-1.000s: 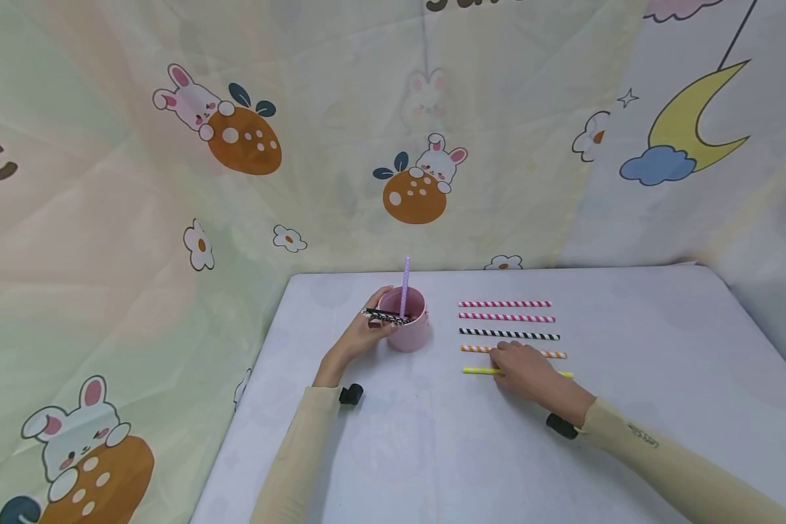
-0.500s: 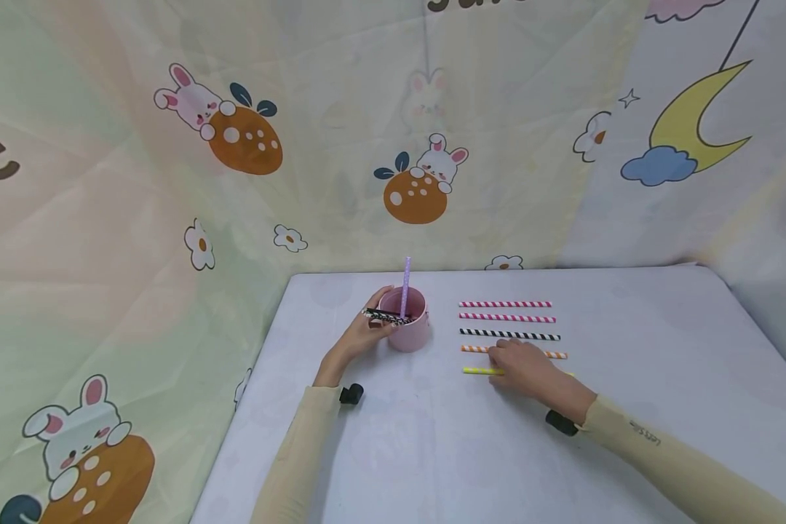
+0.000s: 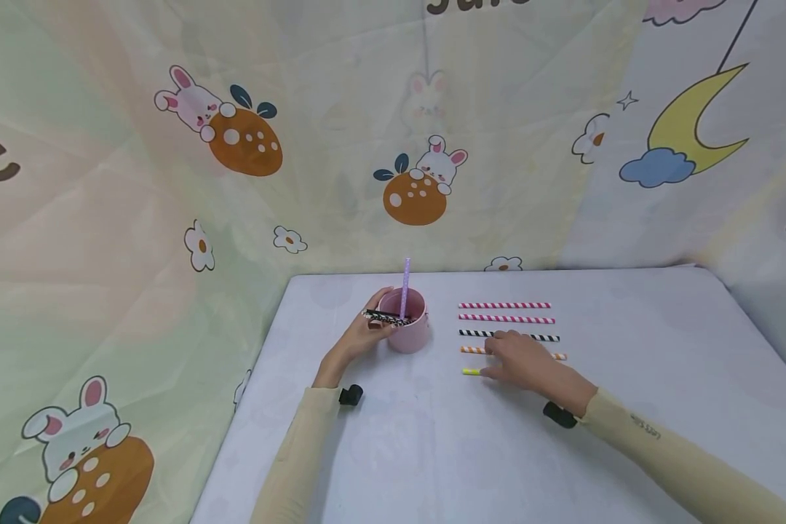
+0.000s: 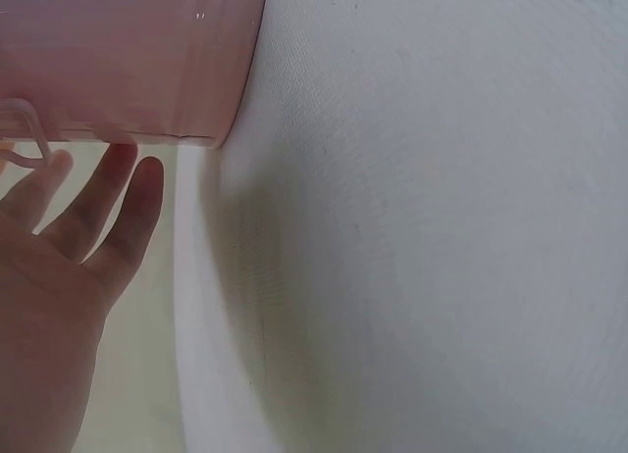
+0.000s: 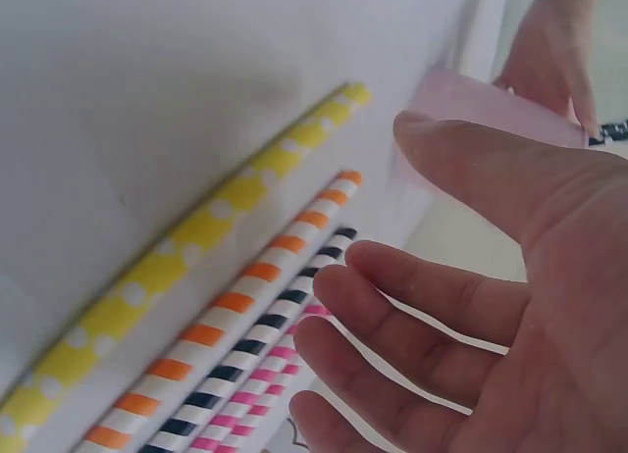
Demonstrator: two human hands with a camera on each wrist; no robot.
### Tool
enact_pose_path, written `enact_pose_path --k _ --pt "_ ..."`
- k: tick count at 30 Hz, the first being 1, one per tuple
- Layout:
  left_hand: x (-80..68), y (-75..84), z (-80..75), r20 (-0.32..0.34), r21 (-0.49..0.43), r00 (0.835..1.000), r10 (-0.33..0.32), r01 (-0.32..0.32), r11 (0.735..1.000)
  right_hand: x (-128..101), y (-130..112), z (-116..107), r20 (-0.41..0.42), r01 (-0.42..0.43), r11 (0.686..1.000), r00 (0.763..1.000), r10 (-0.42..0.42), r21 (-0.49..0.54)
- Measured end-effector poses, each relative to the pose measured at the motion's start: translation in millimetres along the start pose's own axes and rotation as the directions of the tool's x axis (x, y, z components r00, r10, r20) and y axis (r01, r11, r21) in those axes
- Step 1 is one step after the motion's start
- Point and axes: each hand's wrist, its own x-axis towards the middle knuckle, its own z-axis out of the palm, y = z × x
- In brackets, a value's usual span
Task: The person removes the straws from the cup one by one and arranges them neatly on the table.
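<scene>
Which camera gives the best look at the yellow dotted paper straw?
The right wrist view: the yellow dotted paper straw runs nearly full length beside the right hand. The head view shows only its left end, the rest hidden under that hand. The left wrist view shows none of it.

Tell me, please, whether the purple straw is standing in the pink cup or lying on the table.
Standing in it: the purple straw rises nearly upright out of the pink cup, which the left hand touches at its side.
</scene>
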Motion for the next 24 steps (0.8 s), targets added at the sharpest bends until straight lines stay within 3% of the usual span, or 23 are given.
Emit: enact_pose_path --k 8,14,17,24 --pt "-3.1 1.8 -2.5 -0.006 0.026 1.000 0.000 0.001 1.000 8.8 1.5 -13.4 -0.031 -0.001 0.997 1.000 0.003 0.071" --pt "4.4 -25.9 -0.8 -0.037 0.019 0.999 0.004 -0.003 1.000 18.7 -1.4 -22.2 -0.037 -0.015 0.991 0.999 0.020 0.132" --pt "6.5 -33.2 -0.7 -0.061 0.008 0.998 0.015 -0.014 1.000 25.3 -3.8 -28.0 -0.029 -0.029 0.983 0.999 0.035 0.183" --pt "8.9 -31.6 2.0 -0.053 -0.005 0.998 0.034 -0.034 0.999 40.3 -3.2 -41.1 -0.038 -0.042 0.937 0.998 0.059 0.347"
